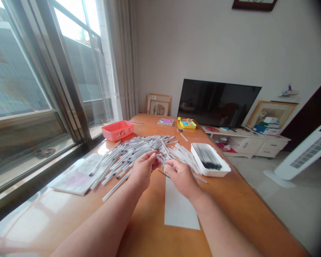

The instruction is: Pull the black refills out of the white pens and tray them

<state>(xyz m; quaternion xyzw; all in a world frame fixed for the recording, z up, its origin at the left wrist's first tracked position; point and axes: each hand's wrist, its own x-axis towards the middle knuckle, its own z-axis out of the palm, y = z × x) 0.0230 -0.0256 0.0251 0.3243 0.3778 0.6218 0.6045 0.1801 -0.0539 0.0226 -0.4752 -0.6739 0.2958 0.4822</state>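
My left hand [144, 168] and my right hand [182, 177] meet over the table, both closed in a pinch. Between their fingertips runs a slim translucent pen barrel [162, 160]; the left fingers partly hide its far end. A thin dark rod [163, 173], perhaps a refill, shows just below the right fingers; I cannot tell whether it is held. Beyond my hands lies a wide heap of clear pens [132, 152] with dark tips. Loose translucent tubes [183, 155] are spread to its right. A white sheet [179, 208] lies under my right hand.
A white tray [224, 173] of dark-tipped pens stands at right, a red basket [113, 132] at back left. A booklet [69, 182] lies under some pens. Farther back are a colourful book [166, 122] and a yellow box [187, 124]. Windows flank the left side; a tower fan [301, 157] stands right.
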